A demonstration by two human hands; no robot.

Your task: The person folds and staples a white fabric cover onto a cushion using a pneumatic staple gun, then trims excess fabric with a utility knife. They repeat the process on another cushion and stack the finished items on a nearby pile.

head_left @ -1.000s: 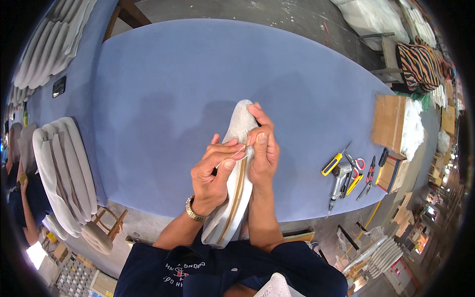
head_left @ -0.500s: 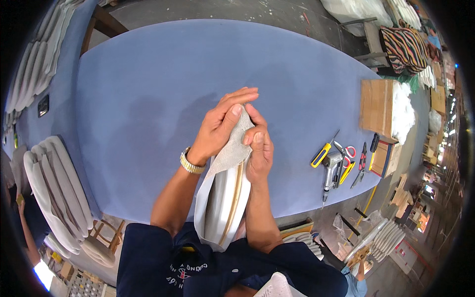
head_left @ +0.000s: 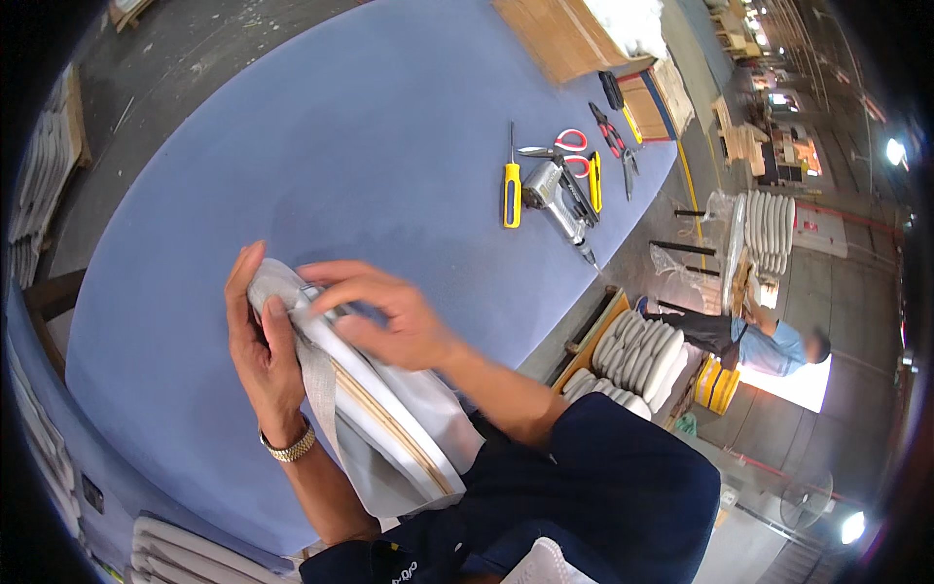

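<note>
A long padded cushion (head_left: 375, 375) with a pale wooden strip along its edge leans from my body out over the table. Grey fabric (head_left: 336, 428) hangs loosely around its side and covers its far end. My left hand (head_left: 261, 341) grips that end, thumb on the near side and fingers behind. At the same end, my right hand (head_left: 389, 311) has bent fingers against the fabric and white padding. Its fingertips are smeared by motion, so whether they pinch the fabric is unclear.
On the blue table (head_left: 389, 117) to the right lie a yellow screwdriver (head_left: 512, 195), red-handled scissors (head_left: 569, 146), a staple gun (head_left: 555, 195), a yellow cutter (head_left: 595, 182) and pliers (head_left: 613, 136). A cardboard box (head_left: 555, 39) sits beyond. Another person (head_left: 773, 346) stands farther right.
The view has swung right. My right hand has come off its wrap around the cushion's side and sits over the end. The left hand now clasps the end, and the cushion tilts leftward.
</note>
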